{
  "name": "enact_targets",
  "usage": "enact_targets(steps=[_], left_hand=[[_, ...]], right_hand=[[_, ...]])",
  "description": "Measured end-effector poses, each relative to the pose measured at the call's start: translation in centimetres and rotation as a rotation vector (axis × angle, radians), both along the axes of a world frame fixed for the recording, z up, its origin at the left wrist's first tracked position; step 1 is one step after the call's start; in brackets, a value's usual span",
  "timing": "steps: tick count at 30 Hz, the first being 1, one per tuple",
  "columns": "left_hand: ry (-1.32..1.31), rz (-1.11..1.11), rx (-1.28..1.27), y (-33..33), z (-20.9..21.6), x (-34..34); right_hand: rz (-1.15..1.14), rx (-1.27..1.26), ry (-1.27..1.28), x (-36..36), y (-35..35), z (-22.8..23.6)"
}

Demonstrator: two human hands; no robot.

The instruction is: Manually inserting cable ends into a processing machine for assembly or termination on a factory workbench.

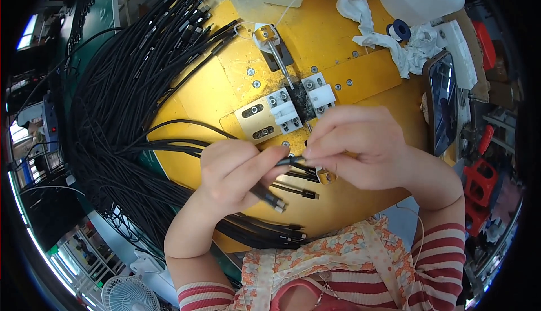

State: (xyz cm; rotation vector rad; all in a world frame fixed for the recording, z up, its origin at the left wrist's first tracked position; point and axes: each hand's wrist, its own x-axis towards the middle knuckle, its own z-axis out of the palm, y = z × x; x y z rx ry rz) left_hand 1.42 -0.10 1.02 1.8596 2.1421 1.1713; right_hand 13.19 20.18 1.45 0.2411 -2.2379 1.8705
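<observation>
Two pinches at once, just on the near side of the left white block [283,112]; left fingers [267,158] grip the black cable [290,160], apparently to steady it; right fingers [337,137] nip its tip, likely for fine control; its end sits between them; loose cables [110,114] heap left of that block.

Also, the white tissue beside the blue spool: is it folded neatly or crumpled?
Crumpled: the tissue shows irregular creases and uneven edges beside the spool.

No readable lettering anywhere
</observation>
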Motion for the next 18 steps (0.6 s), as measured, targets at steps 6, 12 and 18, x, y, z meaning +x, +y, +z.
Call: enact_targets(steps=[6,12,18], left_hand=[[0.300,0.116,-0.139,0.5,-0.5,-0.2],[0.400,0.150,-0.234,0.9,-0.7,-0.2],[0.357,0.158,-0.270,1.1,-0.5,-0.1]], right_hand=[[-0.175,0.318,-0.002,-1.0,1.4,-1.0],[-0.215,0.477,0.015,-1.4,1.5,-1.3],[-0.238,0.638,0.116,-1.2,1.4,-1.0]])
